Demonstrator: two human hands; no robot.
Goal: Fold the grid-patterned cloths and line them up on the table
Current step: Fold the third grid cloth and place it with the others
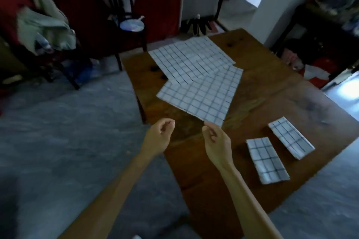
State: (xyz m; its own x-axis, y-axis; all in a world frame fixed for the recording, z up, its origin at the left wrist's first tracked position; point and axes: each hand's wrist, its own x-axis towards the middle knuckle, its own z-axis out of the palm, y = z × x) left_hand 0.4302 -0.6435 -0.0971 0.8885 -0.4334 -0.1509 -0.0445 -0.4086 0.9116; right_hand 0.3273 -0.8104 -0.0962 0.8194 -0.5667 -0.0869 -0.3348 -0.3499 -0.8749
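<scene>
Unfolded cloth [202, 93]: flat on surface [262, 87], extending away from right hand [217, 141], whose fingers pinch its near corner. Left hand [159, 136]: beside that corner, loosely curled, holding nothing.

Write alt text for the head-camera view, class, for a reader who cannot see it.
A person's right hand pinches the near corner of an unfolded grid cloth on a wooden table; the left hand hovers loosely curled. Two folded cloths lie side by side to the right.
</scene>
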